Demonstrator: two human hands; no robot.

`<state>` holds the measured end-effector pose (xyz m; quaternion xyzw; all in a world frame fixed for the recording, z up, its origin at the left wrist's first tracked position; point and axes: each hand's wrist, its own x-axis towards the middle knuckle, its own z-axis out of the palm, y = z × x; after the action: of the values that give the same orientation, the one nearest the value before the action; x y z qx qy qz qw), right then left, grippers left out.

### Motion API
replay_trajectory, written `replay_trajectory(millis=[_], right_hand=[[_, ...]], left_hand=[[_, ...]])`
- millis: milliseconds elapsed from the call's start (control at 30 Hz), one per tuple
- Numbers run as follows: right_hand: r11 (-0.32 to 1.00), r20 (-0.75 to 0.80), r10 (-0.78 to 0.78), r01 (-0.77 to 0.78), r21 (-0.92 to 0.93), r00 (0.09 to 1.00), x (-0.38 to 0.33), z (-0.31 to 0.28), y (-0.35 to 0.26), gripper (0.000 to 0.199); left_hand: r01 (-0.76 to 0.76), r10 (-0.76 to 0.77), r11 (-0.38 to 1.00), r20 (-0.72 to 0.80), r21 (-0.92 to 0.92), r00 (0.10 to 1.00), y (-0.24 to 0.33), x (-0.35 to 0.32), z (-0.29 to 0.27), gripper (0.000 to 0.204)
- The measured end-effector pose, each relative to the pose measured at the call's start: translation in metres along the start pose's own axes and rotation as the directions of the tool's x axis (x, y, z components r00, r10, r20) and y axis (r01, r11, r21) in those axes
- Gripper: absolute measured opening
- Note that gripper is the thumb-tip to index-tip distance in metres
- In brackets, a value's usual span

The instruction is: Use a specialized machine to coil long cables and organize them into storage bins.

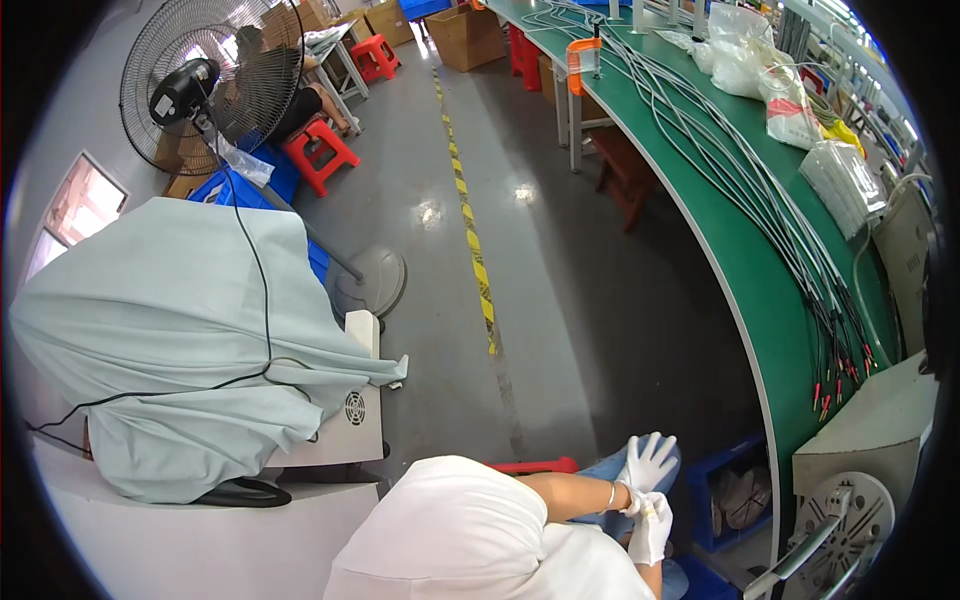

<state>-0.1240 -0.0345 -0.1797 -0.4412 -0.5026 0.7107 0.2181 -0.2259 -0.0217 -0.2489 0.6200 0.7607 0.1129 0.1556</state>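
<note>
Both my hands wear white gloves and are low in the middle of the view, over my blue-trousered lap. My left hand is held up with its fingers spread and nothing in it; a thin bracelet sits at its bare wrist. My right hand is just below it, fingers pinched on the cuff of the left glove. To the right runs a long green workbench with a bundle of grey cables ending in red tips near me.
A cream machine with a round perforated disc stands at the right. A blue crate sits under the bench. On the left are a cloth-covered machine, a standing fan and red stools. A yellow line crosses the grey floor.
</note>
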Motion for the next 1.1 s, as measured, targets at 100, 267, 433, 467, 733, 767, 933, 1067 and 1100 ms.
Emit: replay_trajectory(millis=[100, 267, 433, 467, 733, 767, 933, 1067, 1100], right_hand=[[0.999, 0.129, 0.023, -0.017, -0.045, 0.991, -0.010, 0.002, -0.004, 0.012], [0.999, 0.052, -0.005, 0.007, -0.038, 0.999, -0.023, 0.015, 0.000, 0.010], [0.993, -0.186, 0.046, -0.065, -0.094, 0.982, -0.020, 0.011, -0.002, 0.023], [0.991, -0.179, -0.043, 0.020, -0.132, 0.983, -0.018, 0.012, -0.002, 0.024], [0.999, -0.071, -0.039, 0.038, -0.015, 0.997, -0.023, 0.013, -0.005, 0.031], [0.999, -0.059, -0.041, 0.040, -0.017, 0.997, -0.024, 0.011, -0.009, 0.031], [0.979, 0.067, 0.067, -0.053, -0.198, 0.996, -0.033, 0.004, -0.023, 0.024], [0.780, 0.265, -0.052, 0.205, -0.591, 0.963, -0.040, 0.014, -0.016, 0.018], [0.765, 0.235, -0.042, 0.183, -0.618, 0.971, -0.041, 0.016, -0.012, 0.018]], left_hand=[[-0.363, 0.310, 0.923, -0.311, -0.128, 0.898, -0.005, 0.001, 0.000, 0.040], [-0.239, 0.108, 0.791, -0.255, -0.564, 0.961, -0.015, 0.002, -0.010, 0.034], [-0.286, 0.053, 0.736, -0.368, -0.614, 0.928, -0.012, -0.008, -0.050, 0.055], [-0.308, 0.100, 0.690, -0.335, -0.655, 0.937, -0.010, -0.011, -0.058, 0.062], [-0.208, 0.121, 0.867, -0.213, -0.453, 0.970, -0.008, -0.009, -0.086, 0.073], [-0.198, 0.195, 0.887, -0.050, -0.417, 0.979, -0.008, -0.007, -0.084, 0.071], [0.167, 0.167, 0.586, 0.320, -0.793, 0.933, -0.007, -0.022, -0.062, 0.029], [-0.447, 0.500, 0.549, -0.151, -0.707, 0.853, -0.029, -0.036, -0.046, 0.016], [-0.513, 0.549, 0.585, -0.158, -0.628, 0.821, -0.034, -0.036, -0.045, 0.012]])
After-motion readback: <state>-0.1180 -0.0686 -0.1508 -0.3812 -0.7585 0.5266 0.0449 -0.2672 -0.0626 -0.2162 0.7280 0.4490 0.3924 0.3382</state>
